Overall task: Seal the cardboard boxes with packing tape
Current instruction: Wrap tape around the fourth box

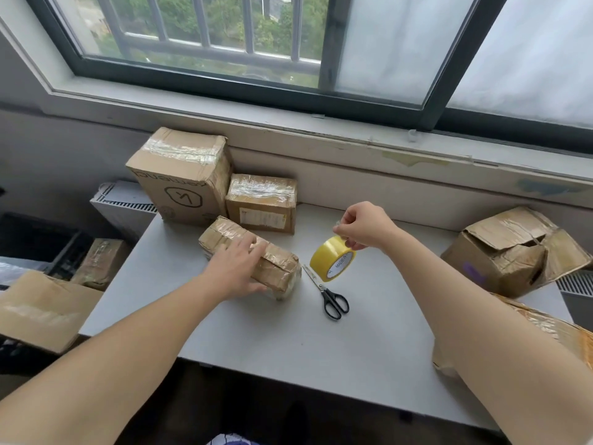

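Under the straight, spread fingers of the left hand [236, 271] lies a small taped box [279, 268] on the grey table [288, 348]. The thumb lies against its near side, and the hand presses rather than grips. Right of those fingertips, the right hand [364, 226] curls its fingers and pinches the upper rim of the yellow tape roll [333, 263], which hangs tilted below them. Black-handled scissors [330, 293] lie just below the roll. Beyond the left fingertips stand a large box [183, 178] and a medium box [261, 202], both taped. Well right of the pinching fingers sits a crumpled box [510, 252] with loose flaps.
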The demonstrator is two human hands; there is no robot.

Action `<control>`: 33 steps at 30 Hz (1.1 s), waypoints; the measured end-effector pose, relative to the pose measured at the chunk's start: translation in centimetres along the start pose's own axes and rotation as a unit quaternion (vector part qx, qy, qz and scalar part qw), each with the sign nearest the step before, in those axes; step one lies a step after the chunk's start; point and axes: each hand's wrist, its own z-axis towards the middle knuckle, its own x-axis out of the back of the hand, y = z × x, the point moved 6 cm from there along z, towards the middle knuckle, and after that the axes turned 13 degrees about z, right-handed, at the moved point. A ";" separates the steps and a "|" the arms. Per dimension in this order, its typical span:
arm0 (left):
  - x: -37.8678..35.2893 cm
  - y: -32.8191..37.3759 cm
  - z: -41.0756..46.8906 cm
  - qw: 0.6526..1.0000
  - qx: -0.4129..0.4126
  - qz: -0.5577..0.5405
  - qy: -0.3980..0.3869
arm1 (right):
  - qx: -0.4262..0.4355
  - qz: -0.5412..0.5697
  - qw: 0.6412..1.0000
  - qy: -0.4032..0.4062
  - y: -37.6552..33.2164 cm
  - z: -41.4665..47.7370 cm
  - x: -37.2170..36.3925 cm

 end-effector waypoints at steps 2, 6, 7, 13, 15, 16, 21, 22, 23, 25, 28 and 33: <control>0.1 -1.0 0.5 0.999 -0.040 0.028 -0.002 | -0.005 0.002 1.000 0.005 0.5 0.0 0.2; -1.1 -0.5 1.7 0.990 -0.128 0.061 -0.016 | -0.015 0.002 1.000 0.011 1.4 0.0 0.6; -1.8 -0.3 1.8 0.989 -0.133 0.064 -0.030 | -0.017 0.002 1.000 0.012 1.6 0.0 0.7; -2.9 1.3 3.2 0.999 -0.007 -0.010 -0.053 | -0.008 0.014 1.000 0.021 1.8 0.0 1.2; -2.4 1.9 4.1 0.996 0.041 -0.057 -0.060 | -0.011 0.015 1.000 0.021 1.9 0.1 1.1; -2.1 2.0 4.4 0.994 0.049 -0.073 -0.061 | -0.013 0.015 1.000 0.022 1.9 0.2 1.1; -1.0 0.7 5.3 0.998 -0.014 -0.054 -0.004 | -0.017 0.014 1.000 0.022 2.1 0.3 0.9; -1.0 0.6 5.3 0.998 -0.026 -0.049 0.004 | -0.018 0.014 0.999 0.024 2.1 0.3 0.8; -1.2 0.6 5.3 0.998 -0.031 -0.045 0.005 | -0.019 0.015 0.999 0.025 2.2 0.4 0.8; -1.4 0.9 5.2 0.999 -0.022 -0.039 0.008 | -0.022 0.015 0.999 0.026 2.1 0.3 0.6; -1.4 1.5 5.0 0.999 -0.003 -0.033 0.030 | -0.023 0.013 0.999 0.023 2.1 0.4 0.5; -2.3 1.7 5.0 0.997 0.021 -0.048 0.054 | -0.026 0.008 0.999 0.024 2.0 0.6 0.6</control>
